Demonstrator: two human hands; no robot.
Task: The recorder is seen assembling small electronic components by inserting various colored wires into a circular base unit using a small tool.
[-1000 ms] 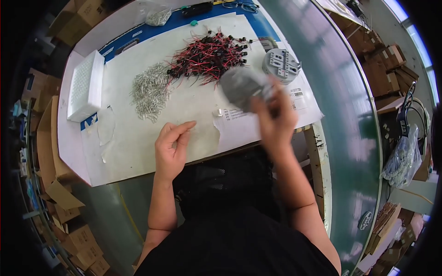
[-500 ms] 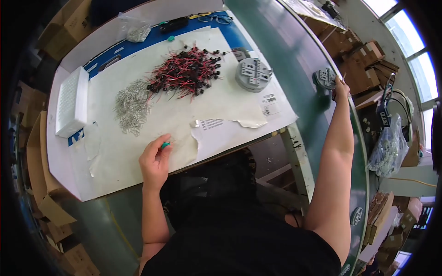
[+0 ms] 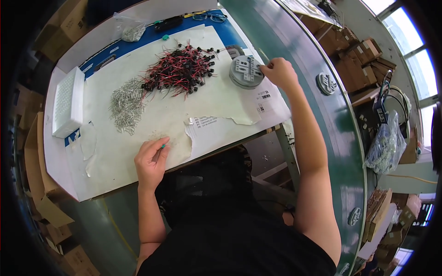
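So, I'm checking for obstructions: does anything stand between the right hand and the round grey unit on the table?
Nothing visible does. The right hand is at the right edge of the round grey unit, touching it or nearly so; the wire pile lies on the unit's other side.

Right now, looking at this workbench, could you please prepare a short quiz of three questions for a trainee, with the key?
1. Which thing is nearest to the right hand?
a) the eyeglasses
b) the grey round part
c) the white block

2. True or false: the heap of red and black wires lies between the pile of small shiny pieces and the grey round part.

3. What colour is the small piece in the left hand?

Key: 1. b; 2. true; 3. green.
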